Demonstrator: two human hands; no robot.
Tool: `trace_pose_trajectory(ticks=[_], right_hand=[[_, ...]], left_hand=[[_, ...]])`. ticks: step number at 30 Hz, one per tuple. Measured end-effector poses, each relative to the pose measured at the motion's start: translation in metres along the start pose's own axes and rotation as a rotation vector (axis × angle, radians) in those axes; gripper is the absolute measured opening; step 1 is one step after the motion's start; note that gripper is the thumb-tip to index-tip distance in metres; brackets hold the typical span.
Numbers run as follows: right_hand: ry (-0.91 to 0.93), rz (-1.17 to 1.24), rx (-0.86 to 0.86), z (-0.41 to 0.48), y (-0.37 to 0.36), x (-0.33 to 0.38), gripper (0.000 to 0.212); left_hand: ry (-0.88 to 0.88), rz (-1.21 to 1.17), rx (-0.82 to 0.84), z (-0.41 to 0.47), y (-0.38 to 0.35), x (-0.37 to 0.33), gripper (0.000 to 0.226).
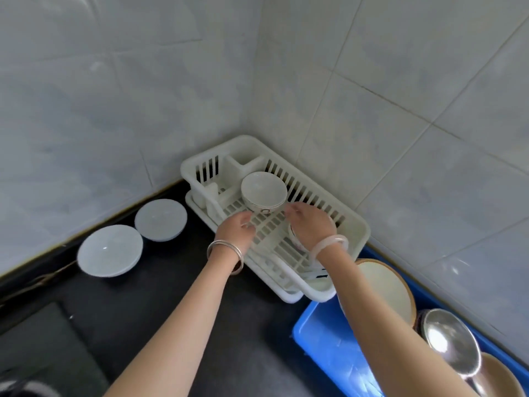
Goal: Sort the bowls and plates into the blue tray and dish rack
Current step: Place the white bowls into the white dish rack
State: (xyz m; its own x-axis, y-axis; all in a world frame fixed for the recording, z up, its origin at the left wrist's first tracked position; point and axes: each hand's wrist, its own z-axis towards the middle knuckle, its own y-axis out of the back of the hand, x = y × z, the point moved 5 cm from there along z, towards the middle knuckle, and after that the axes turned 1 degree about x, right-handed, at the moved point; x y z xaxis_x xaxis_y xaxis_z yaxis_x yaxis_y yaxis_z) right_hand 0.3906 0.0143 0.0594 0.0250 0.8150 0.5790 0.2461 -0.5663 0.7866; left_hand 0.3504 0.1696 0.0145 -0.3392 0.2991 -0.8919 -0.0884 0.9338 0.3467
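Pale tiled walls (114, 81) meet at a corner above black countertop (171, 296)

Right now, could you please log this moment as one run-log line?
bowl tilted in rack | left hand, right hand at bowl, grip unclear | two plates on counter | tray holds dishes

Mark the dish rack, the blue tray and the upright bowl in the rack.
dish rack (356, 230): head view, right rim.
blue tray (323, 348): head view, bare floor near its left corner.
bowl (264, 190): head view, inside surface.
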Motion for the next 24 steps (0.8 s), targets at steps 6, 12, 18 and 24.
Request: trace_pose_trajectory(ticks=[6,12,18,24], right_hand=[[0.095,0.057,0.186,-0.01,-0.097,0.072,0.031],[0.053,-0.066,0.308,0.015,-0.191,0.104,0.043],[-0.14,0.016,0.32,0.052,-0.234,0.104,0.036],[-0.341,0.454,0.343,0.065,-0.255,0.105,0.03]], left_hand=[[0.092,-0.075,-0.476,-0.041,0.086,0.071,0.033],[0.283,-0.002,-0.781,-0.052,0.153,0.147,0.049],[0.401,-0.124,-0.8,-0.044,0.179,0.189,0.059],[0.424,-0.346,-0.835,-0.045,0.187,0.21,0.059]])
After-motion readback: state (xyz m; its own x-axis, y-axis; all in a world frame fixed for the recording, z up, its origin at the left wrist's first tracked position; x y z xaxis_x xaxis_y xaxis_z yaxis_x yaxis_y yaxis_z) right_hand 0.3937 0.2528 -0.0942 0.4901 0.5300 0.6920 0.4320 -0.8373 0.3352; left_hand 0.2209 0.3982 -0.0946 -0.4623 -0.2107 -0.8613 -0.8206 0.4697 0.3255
